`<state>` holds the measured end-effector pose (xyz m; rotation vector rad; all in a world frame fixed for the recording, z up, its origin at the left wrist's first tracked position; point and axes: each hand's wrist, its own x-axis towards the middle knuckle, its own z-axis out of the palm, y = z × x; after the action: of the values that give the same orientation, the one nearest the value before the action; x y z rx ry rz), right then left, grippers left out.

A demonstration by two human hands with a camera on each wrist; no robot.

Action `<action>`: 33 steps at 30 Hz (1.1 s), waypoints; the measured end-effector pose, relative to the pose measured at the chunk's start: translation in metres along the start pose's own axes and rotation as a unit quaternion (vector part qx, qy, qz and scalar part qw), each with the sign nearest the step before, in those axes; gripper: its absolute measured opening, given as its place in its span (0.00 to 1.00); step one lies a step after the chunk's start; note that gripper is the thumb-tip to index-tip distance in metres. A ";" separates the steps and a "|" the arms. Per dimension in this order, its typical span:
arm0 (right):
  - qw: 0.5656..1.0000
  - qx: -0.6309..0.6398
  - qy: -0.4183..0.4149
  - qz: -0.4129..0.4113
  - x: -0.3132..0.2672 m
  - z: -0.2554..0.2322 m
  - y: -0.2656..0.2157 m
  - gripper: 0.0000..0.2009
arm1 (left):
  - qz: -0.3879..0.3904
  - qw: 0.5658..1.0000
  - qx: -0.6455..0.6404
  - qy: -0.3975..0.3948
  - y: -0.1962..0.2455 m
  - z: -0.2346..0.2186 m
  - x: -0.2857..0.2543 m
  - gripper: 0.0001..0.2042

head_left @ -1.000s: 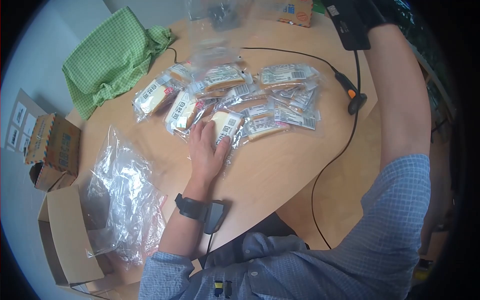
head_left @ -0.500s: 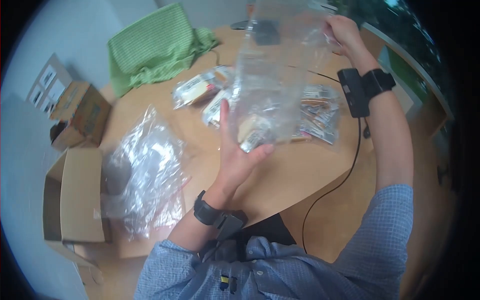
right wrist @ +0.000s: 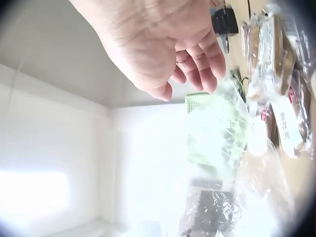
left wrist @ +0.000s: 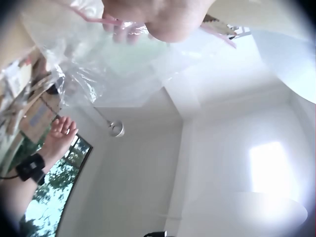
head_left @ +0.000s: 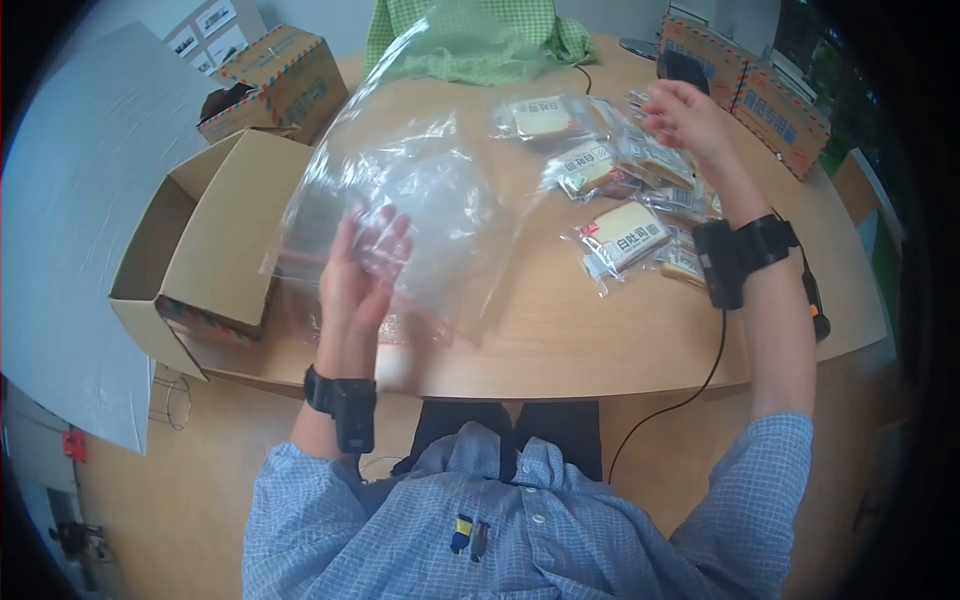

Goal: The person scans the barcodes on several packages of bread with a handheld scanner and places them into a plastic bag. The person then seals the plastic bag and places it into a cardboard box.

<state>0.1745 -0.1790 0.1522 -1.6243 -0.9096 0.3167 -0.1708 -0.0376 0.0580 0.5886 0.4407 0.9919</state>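
In the head view my left hand (head_left: 365,265) holds a large clear plastic bag (head_left: 405,190), which billows up over the left part of the table. Through the film its fingers show; the left wrist view has them beside the bag's pink seal strip (left wrist: 94,19). Empty, with loosely bent fingers, my right hand (head_left: 688,120) is raised near the far end of a pile of packed toast slices (head_left: 655,160). The nearest toast pack (head_left: 625,238) lies label up in clear wrapping.
At the left, an open cardboard box (head_left: 235,230) stands before a smaller printed box (head_left: 290,85). A green checked cloth (head_left: 480,40) lies at the back, with printed cartons (head_left: 780,115) at back right. A black cable (head_left: 690,395) hangs from the right wrist camera.
The right hand held the clear bag up over the packs and has let it go. My left hand left the toast pack and moved left with the bag. The head view has shifted.
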 end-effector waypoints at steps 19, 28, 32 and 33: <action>0.921 -0.192 -0.273 -0.199 -0.106 0.144 0.074 0.32 | 0.175 0.661 0.660 -0.310 0.082 0.044 -0.102 0.15; 0.927 -0.208 -0.234 -0.205 -0.129 0.135 0.080 0.30 | 0.178 0.347 0.907 -0.157 -0.015 0.005 0.097 0.38; 0.931 -0.225 -0.222 -0.184 -0.137 0.110 0.089 0.26 | 0.089 0.408 0.906 -0.070 -0.017 -0.038 0.113 0.40; 0.931 -0.225 -0.224 -0.182 -0.136 0.110 0.093 0.26 | 0.086 0.408 0.906 -0.070 -0.015 -0.047 0.115 0.40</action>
<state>0.0493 -0.1970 -0.0002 -1.7786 -1.7071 0.2305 -0.1337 0.0686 0.0035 2.7343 1.2875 0.1630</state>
